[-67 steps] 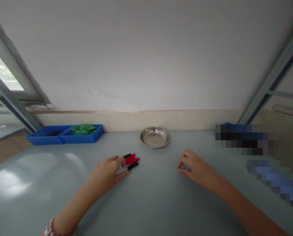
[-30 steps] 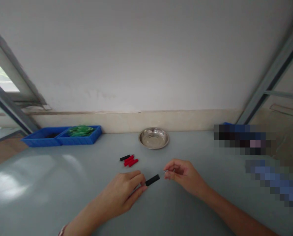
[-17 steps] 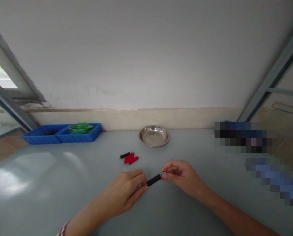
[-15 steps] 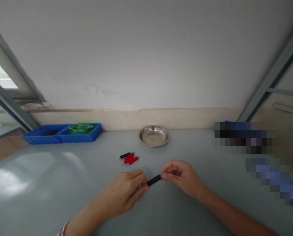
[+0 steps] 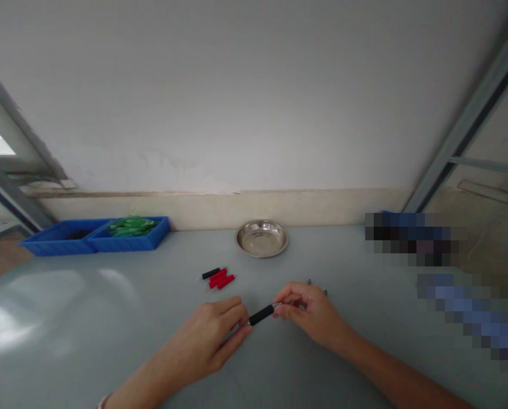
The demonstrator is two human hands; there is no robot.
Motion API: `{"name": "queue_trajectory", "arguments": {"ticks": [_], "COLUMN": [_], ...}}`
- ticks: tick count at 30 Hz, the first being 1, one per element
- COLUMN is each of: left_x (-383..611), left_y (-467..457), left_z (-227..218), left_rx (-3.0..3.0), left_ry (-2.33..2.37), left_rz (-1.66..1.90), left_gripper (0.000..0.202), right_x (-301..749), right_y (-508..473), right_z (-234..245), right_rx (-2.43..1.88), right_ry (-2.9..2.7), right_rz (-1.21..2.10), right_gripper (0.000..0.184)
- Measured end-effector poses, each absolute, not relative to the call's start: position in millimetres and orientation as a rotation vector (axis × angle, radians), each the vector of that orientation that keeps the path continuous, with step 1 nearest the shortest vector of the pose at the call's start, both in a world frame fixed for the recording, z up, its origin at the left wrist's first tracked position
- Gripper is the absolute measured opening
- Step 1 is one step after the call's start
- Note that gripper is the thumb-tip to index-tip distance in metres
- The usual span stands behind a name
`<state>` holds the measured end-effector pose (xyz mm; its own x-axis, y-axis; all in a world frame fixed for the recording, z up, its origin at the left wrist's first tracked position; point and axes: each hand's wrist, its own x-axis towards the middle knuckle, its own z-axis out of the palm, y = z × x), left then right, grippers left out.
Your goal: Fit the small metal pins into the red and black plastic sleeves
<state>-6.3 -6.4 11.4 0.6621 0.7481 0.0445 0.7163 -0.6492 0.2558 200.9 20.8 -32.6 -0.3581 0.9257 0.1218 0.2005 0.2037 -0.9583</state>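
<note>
A short black sleeve [image 5: 261, 314] is pinched at its near end by the fingers of my left hand [image 5: 213, 335]. My right hand [image 5: 307, 312] pinches a small metal pin [image 5: 276, 305] at the sleeve's far end; the pin's tip meets the sleeve. Both hands hover low over the grey table [image 5: 87, 318]. Behind my left hand lie one black and two red sleeves [image 5: 218, 278] in a small cluster. A few small metal pieces [image 5: 317, 287] lie on the table just beyond my right hand.
A round steel dish [image 5: 261, 238] stands at the back centre by the wall. Two blue trays [image 5: 96, 236] sit at the back left, one holding green parts [image 5: 128, 226]. A blurred-out area lies at the right edge.
My left hand took a black sleeve from the cluster and brought it toward the middle. My right hand lifted a metal pin and brought it to the sleeve's end.
</note>
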Motion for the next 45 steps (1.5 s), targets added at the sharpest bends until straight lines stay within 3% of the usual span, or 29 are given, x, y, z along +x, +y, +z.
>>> {"name": "queue_trajectory", "arguments": {"ticks": [6, 9, 12, 16, 23, 28, 36, 41, 45], "left_x": [-4.6, -4.2, -4.9, -6.5, -7.6, -5.2, -4.8, -4.6, -4.8], "left_y": [-7.0, -7.4, -7.3, -6.8, -5.6, -6.7, -6.6, -6.7, -6.7], "left_z": [10.3, 11.3, 11.5, 10.0, 9.8, 11.7, 12.7, 11.9, 12.4], "left_rx": [2.666, 2.672, 2.694, 2.716, 2.712, 2.710, 2.716, 2.736, 2.729], "left_ry": [1.221, 1.220, 1.210, 1.197, 1.197, 1.200, 1.208, 1.205, 1.197], "left_rz": [0.208, 0.208, 0.235, 0.248, 0.244, 0.242, 0.242, 0.224, 0.225], "left_gripper": [0.023, 0.024, 0.023, 0.024, 0.025, 0.024, 0.024, 0.023, 0.024], "right_x": [207.7, 211.2, 212.9, 215.0, 217.3, 215.9, 217.1, 216.0, 216.8], "right_y": [17.7, 15.4, 14.8, 16.4, 17.6, 19.6, 17.6, 17.9, 17.6], "right_z": [-23.5, -20.0, -18.6, -17.0, -17.6, -19.4, -16.5, -14.1, -14.1], "right_rx": [-1.032, -0.999, -0.977, -0.967, -0.886, -0.851, -0.921, -0.896, -0.892], "right_ry": [-2.158, -2.312, -2.382, -2.456, -2.377, -2.436, -2.396, -2.460, -2.377], "right_rz": [0.635, 0.503, 0.473, 0.389, 0.411, 0.325, 0.373, 0.358, 0.431], "right_gripper": [0.030, 0.023, 0.019, 0.030, 0.023, 0.038, 0.017, 0.028, 0.020]}}
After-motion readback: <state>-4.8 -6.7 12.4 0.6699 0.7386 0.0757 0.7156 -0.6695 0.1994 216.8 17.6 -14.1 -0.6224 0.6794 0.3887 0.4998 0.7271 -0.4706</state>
